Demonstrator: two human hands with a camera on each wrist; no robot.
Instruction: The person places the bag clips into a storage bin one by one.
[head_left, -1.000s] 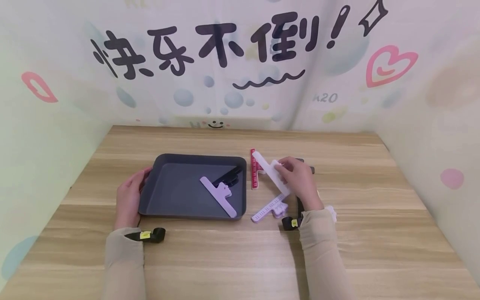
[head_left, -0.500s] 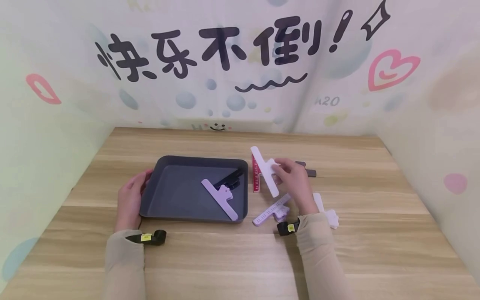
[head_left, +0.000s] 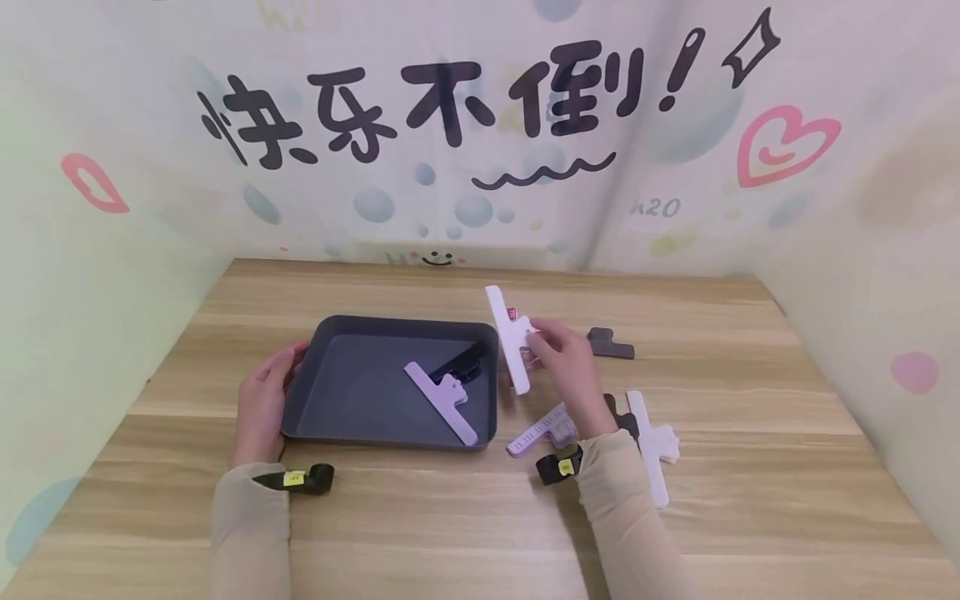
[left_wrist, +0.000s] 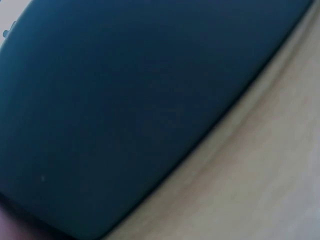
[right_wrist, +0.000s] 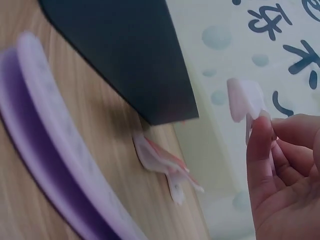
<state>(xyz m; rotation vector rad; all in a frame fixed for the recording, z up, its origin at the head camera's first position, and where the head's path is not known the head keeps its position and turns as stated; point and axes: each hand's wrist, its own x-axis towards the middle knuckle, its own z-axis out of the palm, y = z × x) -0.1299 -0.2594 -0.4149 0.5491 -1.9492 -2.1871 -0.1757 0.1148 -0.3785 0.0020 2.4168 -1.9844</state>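
My right hand (head_left: 564, 367) pinches the handle of a white bag clip (head_left: 508, 342), raised beside the tray's right rim. In the right wrist view, thumb and fingers meet on this clip (right_wrist: 245, 97), above the table. My left hand (head_left: 261, 404) touches the outer left side of the dark grey tray (head_left: 352, 443), its fingertips hidden by the tray wall. Inside the tray lie a light purple clip (head_left: 441, 403) and a black clip (head_left: 457, 364). A red clip (head_left: 512, 314) stays mostly hidden behind the white one. The left wrist view is filled by the tray's dark surface (left_wrist: 145, 100).
Near my right wrist lies a purple ruler-marked clip (head_left: 536, 428). Further right are a second white clip (head_left: 651, 446) and a black clip (head_left: 621, 417), partly covered by my forearm. A dark grey clip (head_left: 611, 343) lies behind. A printed curtain (head_left: 480, 208) borders the wooden table.
My right hand has carried the white clip left, from over the purple and red clips to the tray's right rim. The clip has turned more upright in view. My left hand stays at the tray.
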